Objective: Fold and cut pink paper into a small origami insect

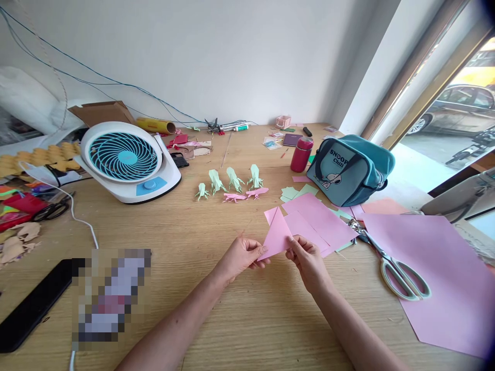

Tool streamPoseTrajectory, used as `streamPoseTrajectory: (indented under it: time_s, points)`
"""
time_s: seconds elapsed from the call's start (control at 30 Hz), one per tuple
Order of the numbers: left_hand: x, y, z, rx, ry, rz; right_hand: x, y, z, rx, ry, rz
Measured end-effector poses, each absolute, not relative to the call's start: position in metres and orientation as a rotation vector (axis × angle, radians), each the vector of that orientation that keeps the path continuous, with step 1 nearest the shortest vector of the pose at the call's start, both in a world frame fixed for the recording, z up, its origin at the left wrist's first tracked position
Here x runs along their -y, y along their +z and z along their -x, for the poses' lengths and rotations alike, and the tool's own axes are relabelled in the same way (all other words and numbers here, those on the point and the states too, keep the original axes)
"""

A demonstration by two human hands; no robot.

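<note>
Between both hands, above the wooden table (185, 283), is a pink sheet of paper (276, 236) folded to a triangular shape, with a flap at its upper left. My left hand (247, 253) pinches its lower left corner between thumb and fingers. At the right corner, my right hand (307, 257) grips the same paper with thumb and forefinger. Just behind it lie flat pink sheets (325, 221). Farther back stand several folded green paper figures (234, 179), with two pink paper figures (257, 192) in front of them.
Scissors (402, 275) rest on a large pink sheet (456, 304) at the right. A blue bag (340, 172) and a red flask (301, 154) stand behind. To the left are a white fan (127, 159), a black phone-like slab (38, 304) and a blurred-out object (114, 296) with a cable.
</note>
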State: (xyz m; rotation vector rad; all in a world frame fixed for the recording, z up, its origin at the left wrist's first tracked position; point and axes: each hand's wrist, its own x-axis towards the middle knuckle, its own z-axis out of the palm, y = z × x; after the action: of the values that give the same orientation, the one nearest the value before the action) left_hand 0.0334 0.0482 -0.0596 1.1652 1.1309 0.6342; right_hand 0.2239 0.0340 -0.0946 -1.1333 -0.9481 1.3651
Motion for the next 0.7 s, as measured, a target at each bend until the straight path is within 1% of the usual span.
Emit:
streamPoseTrajectory:
  time_s: [0.3, 0.37, 0.43, 0.5, 0.57, 0.7]
  points:
    - [-0.059, -0.059, -0.017, -1.125, 0.442, -1.337, -0.039, -0.098, -0.23, 0.876, 1.244, 1.148]
    - [-0.062, -0.056, -0.009, -1.092, 0.463, -1.408, -0.038, -0.098, -0.229, 0.91, 1.226, 1.14]
    - [-0.065, -0.052, -0.002, -0.965, 0.499, -1.395, -0.036, -0.097, -0.226, 0.958, 1.215, 1.128]
    - [-0.066, -0.047, 0.003, -0.798, 0.45, -1.303, -0.034, -0.095, -0.223, 1.007, 1.202, 1.123]
    - [-0.066, -0.045, 0.004, -0.752, 0.485, -1.224, -0.032, -0.094, -0.22, 1.062, 1.188, 1.123]
    - [-0.062, -0.052, -0.012, -0.725, 0.73, -1.038, -0.028, -0.094, -0.212, 1.187, 1.184, 1.092]
